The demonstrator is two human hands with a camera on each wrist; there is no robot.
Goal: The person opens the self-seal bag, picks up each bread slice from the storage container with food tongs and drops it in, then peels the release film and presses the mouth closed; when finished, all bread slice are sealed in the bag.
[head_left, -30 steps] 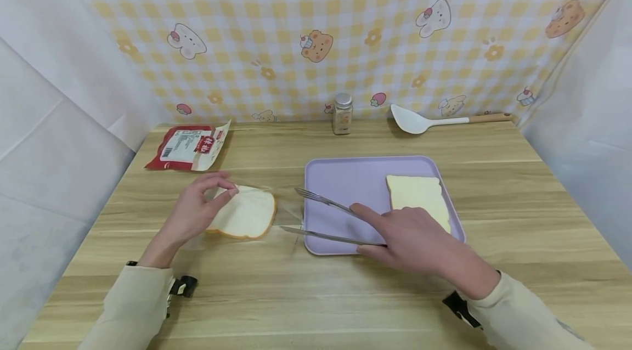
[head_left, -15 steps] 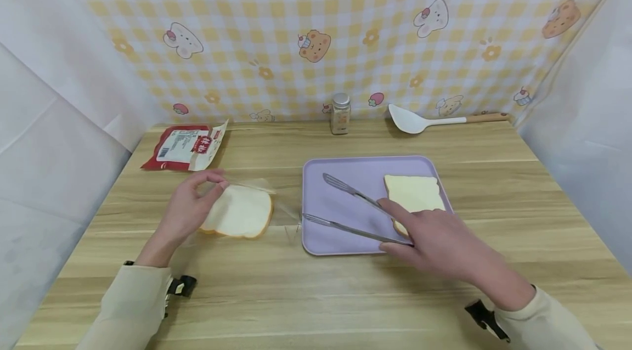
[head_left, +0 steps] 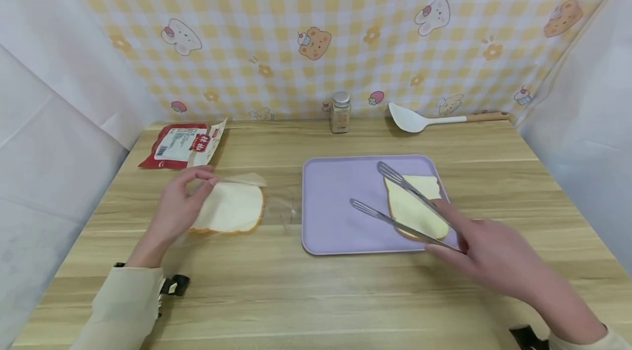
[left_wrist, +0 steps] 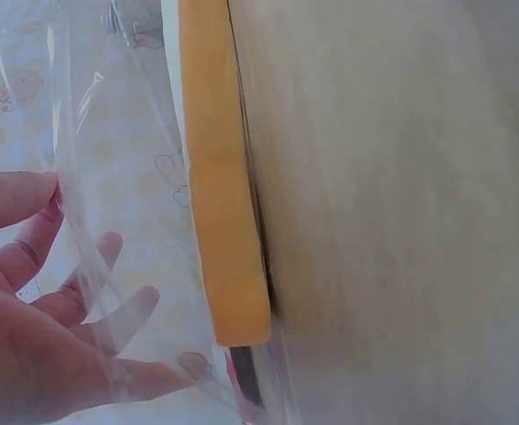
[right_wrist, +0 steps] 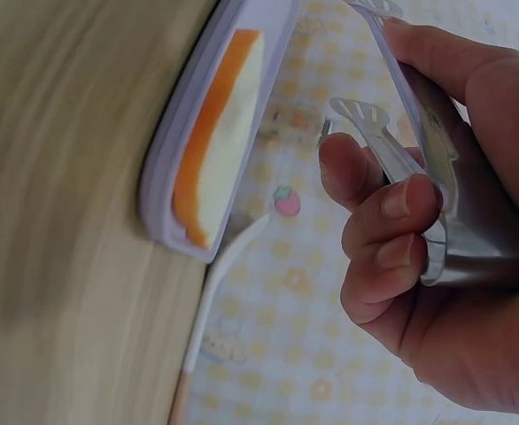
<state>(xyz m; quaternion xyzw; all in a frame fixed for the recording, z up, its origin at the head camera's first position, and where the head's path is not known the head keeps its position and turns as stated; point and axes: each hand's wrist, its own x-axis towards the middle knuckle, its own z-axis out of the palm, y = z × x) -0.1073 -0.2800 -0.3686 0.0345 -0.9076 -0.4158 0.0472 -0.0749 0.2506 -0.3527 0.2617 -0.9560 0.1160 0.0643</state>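
My left hand [head_left: 174, 204] pinches the edge of a clear plastic bag [left_wrist: 78, 115] between thumb and fingertip. In that bag, flat on the table, lies a slice of bread [head_left: 232, 207] with an orange-brown crust. Metal tongs [head_left: 412, 188] are gripped in my right hand [head_left: 503, 259], their two arms spread apart. The tongs' slotted tips hang above the lilac tray [head_left: 340, 235]. Beneath their arms a second bread slice [head_left: 415, 207] lies on the tray's right side; whether the tongs touch it I cannot tell. The right wrist view shows my fingers curled round the tongs [right_wrist: 454, 177].
A red and white food packet [head_left: 180, 146], torn at one end, lies at the back left. At the back middle stands a small seasoning jar [head_left: 340, 113] with a silver lid. A white spatula [head_left: 410, 118] with a wooden handle end lies along the patterned curtain [head_left: 276, 26].
My right hand has carried the tongs rightward, from the gap between bag and tray to above the tray's slice. The left hand keeps its pinch and has shifted slightly left with the bag.
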